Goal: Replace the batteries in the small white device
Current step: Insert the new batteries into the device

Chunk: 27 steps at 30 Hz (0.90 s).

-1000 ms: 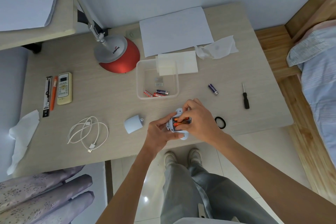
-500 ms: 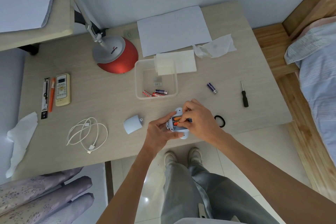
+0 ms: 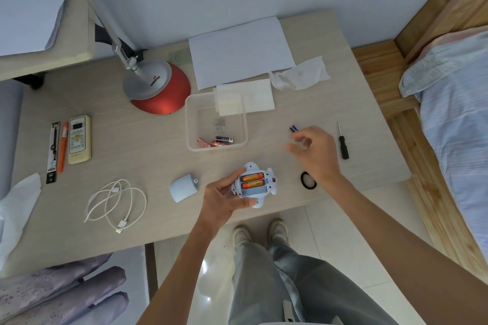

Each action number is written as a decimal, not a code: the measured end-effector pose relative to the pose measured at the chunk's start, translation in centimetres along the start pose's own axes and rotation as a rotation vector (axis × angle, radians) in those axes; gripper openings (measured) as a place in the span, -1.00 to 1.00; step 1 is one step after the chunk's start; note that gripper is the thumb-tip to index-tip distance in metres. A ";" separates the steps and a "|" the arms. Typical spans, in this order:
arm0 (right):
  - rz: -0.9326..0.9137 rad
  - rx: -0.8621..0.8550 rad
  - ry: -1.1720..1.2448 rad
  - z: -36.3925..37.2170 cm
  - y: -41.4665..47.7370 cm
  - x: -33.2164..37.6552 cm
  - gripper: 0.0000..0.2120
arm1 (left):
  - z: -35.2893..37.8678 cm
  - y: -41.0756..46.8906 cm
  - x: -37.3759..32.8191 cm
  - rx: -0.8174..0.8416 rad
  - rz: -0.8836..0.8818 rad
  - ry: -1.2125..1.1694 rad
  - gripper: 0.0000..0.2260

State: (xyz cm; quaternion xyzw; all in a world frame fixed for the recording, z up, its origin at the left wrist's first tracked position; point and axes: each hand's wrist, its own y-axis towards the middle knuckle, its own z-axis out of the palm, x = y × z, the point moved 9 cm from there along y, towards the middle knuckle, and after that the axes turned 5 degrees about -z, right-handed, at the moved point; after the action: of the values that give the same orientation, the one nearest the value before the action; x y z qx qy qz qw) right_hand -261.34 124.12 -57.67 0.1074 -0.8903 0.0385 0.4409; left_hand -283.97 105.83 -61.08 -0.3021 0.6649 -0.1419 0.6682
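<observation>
My left hand (image 3: 224, 199) grips the small white device (image 3: 254, 184) at the table's front edge. Its battery bay faces up with two orange batteries (image 3: 252, 180) in it and one slot bare below them. My right hand (image 3: 313, 152) hovers over the table to the right, fingers apart and blurred, right beside a loose blue battery (image 3: 293, 128). The device's white cover (image 3: 183, 187) lies left of my left hand. A clear plastic tray (image 3: 191, 124) behind holds several batteries (image 3: 215, 141).
A small black screwdriver (image 3: 342, 144) lies right of my right hand and a black ring (image 3: 308, 180) beneath my wrist. A red lamp base (image 3: 161, 88), papers, a tissue, a remote (image 3: 78, 138) and a white cable (image 3: 116, 204) lie on the table. A bed stands at the right.
My right hand has left the device's battery bay and moved up and right toward the loose blue battery. My left hand still holds the device, its bay now uncovered.
</observation>
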 end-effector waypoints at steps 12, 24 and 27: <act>0.140 0.057 -0.260 0.4 2.4 -4.2 -0.66 | -0.1 0.0 0.3 -0.016 0.009 0.003 -0.41; 0.065 0.098 -0.321 0.8 2.3 -3.1 -0.85 | -0.2 0.1 0.6 -0.015 0.006 -0.021 -0.39; 0.070 0.100 -0.318 0.7 2.3 -2.8 -0.84 | -0.1 0.1 0.5 -0.012 0.009 -0.020 -0.39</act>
State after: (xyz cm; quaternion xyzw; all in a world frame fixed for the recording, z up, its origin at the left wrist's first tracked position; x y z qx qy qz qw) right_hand -260.70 126.70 -60.27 0.1027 -0.9490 0.0807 0.2871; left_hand -284.08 105.55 -61.52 -0.3049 0.6602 -0.1318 0.6736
